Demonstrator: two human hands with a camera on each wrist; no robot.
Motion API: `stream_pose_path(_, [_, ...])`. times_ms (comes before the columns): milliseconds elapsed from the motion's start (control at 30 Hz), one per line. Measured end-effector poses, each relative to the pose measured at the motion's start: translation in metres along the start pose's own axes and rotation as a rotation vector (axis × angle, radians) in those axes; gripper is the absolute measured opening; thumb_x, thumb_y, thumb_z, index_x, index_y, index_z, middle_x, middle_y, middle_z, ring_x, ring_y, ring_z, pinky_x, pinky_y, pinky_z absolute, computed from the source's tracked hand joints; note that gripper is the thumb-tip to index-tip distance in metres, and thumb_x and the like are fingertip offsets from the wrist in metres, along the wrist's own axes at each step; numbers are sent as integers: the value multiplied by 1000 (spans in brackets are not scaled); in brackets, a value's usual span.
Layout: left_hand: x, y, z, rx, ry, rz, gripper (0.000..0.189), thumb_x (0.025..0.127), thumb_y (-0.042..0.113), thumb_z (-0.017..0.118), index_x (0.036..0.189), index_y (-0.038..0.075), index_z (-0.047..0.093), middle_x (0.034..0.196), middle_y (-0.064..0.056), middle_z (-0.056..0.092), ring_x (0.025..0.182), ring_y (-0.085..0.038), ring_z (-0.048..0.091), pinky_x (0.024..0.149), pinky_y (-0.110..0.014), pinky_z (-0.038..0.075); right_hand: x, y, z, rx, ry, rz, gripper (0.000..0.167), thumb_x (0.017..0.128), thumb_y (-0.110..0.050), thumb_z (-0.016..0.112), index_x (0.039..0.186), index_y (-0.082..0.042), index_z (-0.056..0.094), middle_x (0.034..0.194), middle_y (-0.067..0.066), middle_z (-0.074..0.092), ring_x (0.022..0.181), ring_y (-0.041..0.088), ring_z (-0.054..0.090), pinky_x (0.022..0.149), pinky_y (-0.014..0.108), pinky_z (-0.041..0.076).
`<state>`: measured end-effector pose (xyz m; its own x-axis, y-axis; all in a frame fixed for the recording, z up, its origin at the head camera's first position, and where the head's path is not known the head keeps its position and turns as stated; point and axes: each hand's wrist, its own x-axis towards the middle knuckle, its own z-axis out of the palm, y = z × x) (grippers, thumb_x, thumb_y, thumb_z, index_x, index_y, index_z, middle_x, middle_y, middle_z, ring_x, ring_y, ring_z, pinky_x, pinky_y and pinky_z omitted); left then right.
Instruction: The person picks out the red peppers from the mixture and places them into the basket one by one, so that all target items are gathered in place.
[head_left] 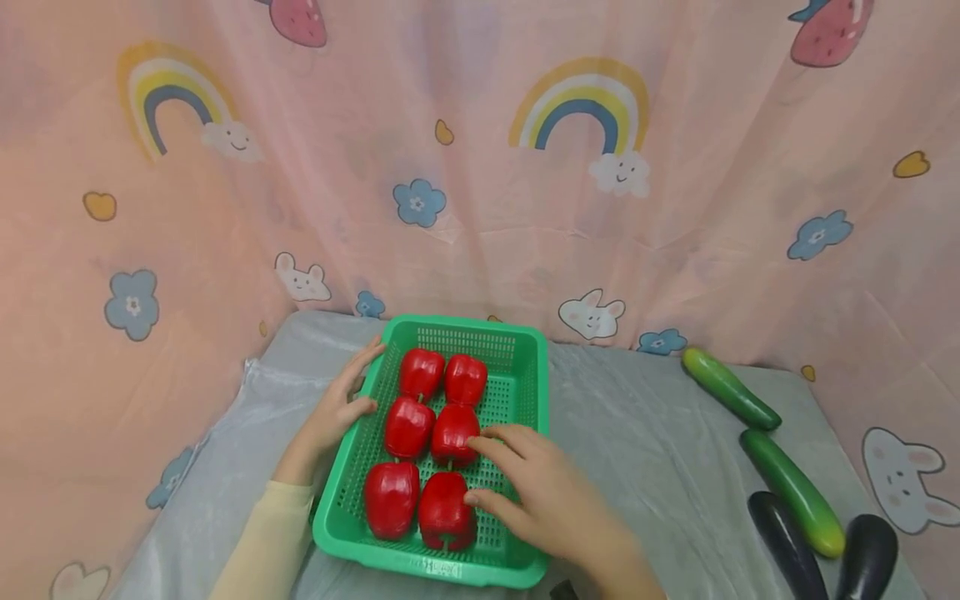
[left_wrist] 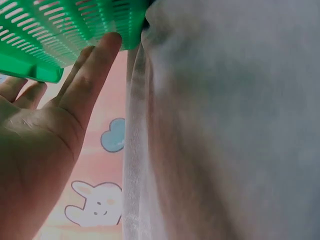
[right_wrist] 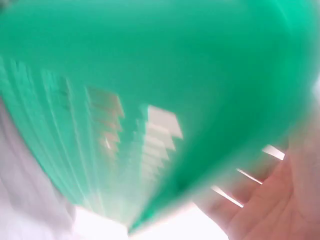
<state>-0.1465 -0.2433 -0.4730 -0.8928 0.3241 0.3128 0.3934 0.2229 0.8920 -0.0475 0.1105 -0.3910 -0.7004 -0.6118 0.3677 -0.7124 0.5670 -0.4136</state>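
Observation:
A green plastic basket [head_left: 531, 383] with slotted walls holds several red bell peppers [head_left: 408, 427], lined up in two columns along its left and middle. My left hand [head_left: 341, 412] rests against the basket's left rim, thumb and fingers spread. In the left wrist view its straight fingers [left_wrist: 92, 80] lie along the slotted green wall. My right hand [head_left: 543, 492] reaches over the right rim, its fingers loosely bent. Its fingertips are right at the right side of the near-right bell pepper [head_left: 447, 510] and the one beyond it. In the right wrist view the blurred basket wall [right_wrist: 125, 60] partly covers that hand.
To the right on the grey cloth [head_left: 637, 442] lie two green cucumbers [head_left: 731, 389] and two dark eggplants [head_left: 867, 554]. A pink patterned curtain [head_left: 480, 167] hangs behind and at both sides. A small black object [head_left: 562, 591] shows at the front edge.

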Motion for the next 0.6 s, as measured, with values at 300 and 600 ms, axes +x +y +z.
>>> stream_pose_path(300, [-4, 8, -9, -8, -69, -13, 76, 103, 7, 57, 173, 5, 26, 182, -17, 12, 166, -44, 11, 122, -76, 18, -23, 33, -48, -93, 229, 58, 63, 99, -43, 80, 150, -10, 66, 154, 11, 61, 141, 36, 58, 111, 60, 49])
stream_pose_path(600, [-2, 30, -14, 173, -85, -97, 79, 108, 23, 62, 176, 15, 22, 184, -8, -1, 166, -44, -9, 120, -82, 5, -51, 65, -91, -67, 277, 252, 70, 98, -28, 82, 161, -10, 56, 171, 18, 43, 158, 50, 34, 128, 66, 20])
